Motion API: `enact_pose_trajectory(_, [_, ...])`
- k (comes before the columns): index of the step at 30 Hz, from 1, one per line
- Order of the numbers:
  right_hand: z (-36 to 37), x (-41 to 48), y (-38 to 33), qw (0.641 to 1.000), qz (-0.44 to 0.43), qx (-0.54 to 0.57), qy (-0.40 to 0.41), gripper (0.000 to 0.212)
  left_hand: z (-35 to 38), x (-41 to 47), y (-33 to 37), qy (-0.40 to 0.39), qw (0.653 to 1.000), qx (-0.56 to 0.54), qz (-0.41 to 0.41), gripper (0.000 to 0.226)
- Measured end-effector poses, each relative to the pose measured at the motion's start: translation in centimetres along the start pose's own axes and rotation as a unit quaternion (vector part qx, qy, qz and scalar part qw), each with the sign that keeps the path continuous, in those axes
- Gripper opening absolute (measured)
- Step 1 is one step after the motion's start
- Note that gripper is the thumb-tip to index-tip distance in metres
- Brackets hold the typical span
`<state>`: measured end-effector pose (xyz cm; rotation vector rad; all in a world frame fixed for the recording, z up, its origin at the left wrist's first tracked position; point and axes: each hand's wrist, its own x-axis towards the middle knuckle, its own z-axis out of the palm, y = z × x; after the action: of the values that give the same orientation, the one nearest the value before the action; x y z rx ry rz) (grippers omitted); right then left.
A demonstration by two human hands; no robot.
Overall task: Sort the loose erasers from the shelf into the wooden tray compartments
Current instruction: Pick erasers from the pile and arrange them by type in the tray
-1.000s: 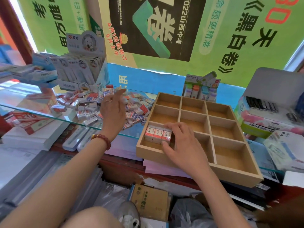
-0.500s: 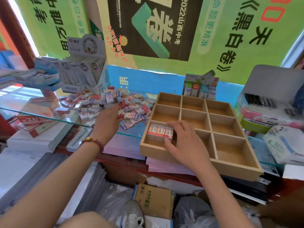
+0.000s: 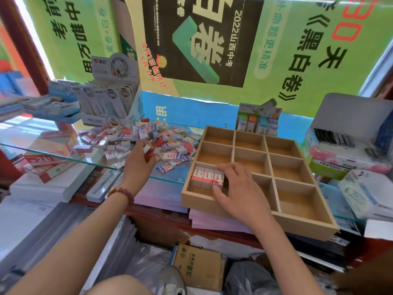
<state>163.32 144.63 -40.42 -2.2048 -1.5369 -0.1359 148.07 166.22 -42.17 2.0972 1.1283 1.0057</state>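
One head-worn wide-angle view looks forward and down, close over the glass shelf's (image 3: 32, 135) near edge, facing the posters (image 3: 202, 39).

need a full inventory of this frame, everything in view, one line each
glass shelf: one, clear, across the middle
wooden tray: one, light wood, nine compartments, on the shelf right of the pile
tray erasers: three, white with red bands, upright in the near-left compartment
loose erasers: a pile, red, blue and white, on the glass shelf
display box: one, white, behind the pile
posters: several, green and black, back wall
cardboard box: one, brown, floor below
bracelet: one, red beads, left wrist
left grip: one hand, at the pile, holding a red eraser
right grip: one hand, in the tray, pinching the rightmost tray eraser
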Motion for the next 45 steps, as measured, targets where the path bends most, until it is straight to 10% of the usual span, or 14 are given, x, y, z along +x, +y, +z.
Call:
enact_pose_trajectory(17, [0.0,0.2,0.0,1.000,-0.002,0.001,0.001,0.050,-0.8,-1.1,4.2,0.032,0.990,-0.129,0.049,0.019])
enact_pose_trajectory(25, [-0.9,0.0,-0.7,0.989,-0.010,0.139,0.049,0.066,-0.1,-4.7,11.2,-0.136,0.892,-0.395,-0.174,0.013])
enact_pose_trajectory(31, [-1.6,-0.3,-0.5,0.968,-0.018,0.245,0.058,0.059,1.0,-7.6,12.2,-0.213,0.867,-0.398,-0.212,0.011])
enact_pose_trajectory(45, [-2.0,0.7,-3.3,0.994,0.047,0.096,-0.006,0.046,0.1,-7.0,9.2,-0.087,0.963,-0.234,-0.096,0.035])
